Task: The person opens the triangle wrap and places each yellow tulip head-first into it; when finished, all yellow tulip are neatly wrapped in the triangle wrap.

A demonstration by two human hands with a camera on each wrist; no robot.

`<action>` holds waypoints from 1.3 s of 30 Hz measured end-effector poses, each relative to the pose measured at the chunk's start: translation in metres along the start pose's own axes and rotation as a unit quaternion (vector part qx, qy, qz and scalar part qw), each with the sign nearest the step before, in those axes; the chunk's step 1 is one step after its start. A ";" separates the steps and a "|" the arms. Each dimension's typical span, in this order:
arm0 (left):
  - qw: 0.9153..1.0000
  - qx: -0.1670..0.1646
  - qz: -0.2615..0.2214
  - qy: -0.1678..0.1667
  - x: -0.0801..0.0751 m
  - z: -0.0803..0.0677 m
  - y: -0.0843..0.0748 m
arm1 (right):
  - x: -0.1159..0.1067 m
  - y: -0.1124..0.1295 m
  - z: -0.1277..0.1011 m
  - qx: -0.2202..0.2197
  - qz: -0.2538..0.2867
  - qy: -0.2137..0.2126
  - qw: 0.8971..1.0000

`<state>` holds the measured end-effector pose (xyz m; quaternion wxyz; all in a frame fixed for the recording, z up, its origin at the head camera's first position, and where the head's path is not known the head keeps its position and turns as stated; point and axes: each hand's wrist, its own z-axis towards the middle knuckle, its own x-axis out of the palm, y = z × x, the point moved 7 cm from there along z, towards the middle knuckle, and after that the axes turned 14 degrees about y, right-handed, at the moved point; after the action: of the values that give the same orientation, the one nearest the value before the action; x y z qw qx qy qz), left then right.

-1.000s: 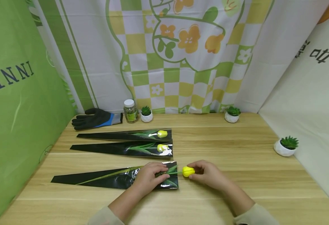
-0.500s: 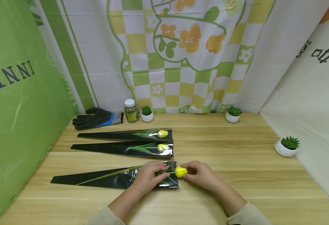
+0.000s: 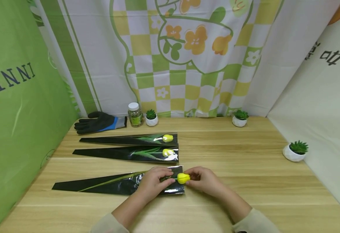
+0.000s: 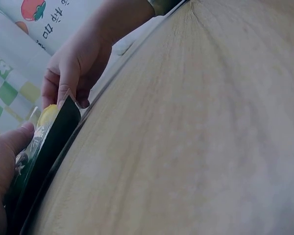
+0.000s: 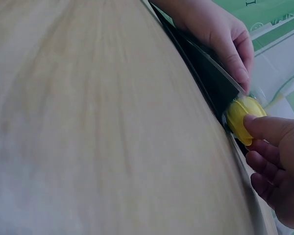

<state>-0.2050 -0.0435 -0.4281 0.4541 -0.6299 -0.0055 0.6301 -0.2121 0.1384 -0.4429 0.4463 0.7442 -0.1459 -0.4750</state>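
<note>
i see l hand (image 3: 154, 184) pressing black sleeve (image 3: 111, 185) flat w/ mouth held open; r hand (image 3: 203, 181) pinches yellow tulip head (image 3: 183, 178) at opening, stem already inside.

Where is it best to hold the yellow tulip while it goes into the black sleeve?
Probably at the yellow tulip's bud, from the right side, as the right hand does. The stem already lies inside the black sleeve, whose mouth the left hand grips, so only the bud stays reachable.

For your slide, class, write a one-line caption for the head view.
Right hand pinches a yellow tulip at the mouth of a black sleeve that the left hand holds.
</note>
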 end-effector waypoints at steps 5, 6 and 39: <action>1.000 -0.001 -0.001 -0.001 0.000 0.001 0.000 | 0.006 0.004 0.007 -0.006 -0.005 -0.007 1.000; 1.000 0.000 -0.003 0.000 0.000 0.001 0.001 | 0.007 0.004 0.008 -0.009 -0.010 -0.010 1.000; 0.999 -0.016 0.008 0.027 0.004 0.003 0.010 | 0.004 -0.001 0.009 0.012 -0.026 -0.042 0.999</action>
<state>-0.2126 -0.0451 -0.4367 0.4389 -0.6539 0.0015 0.6163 -0.2181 0.1317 -0.4479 0.4187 0.7324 -0.1504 -0.5154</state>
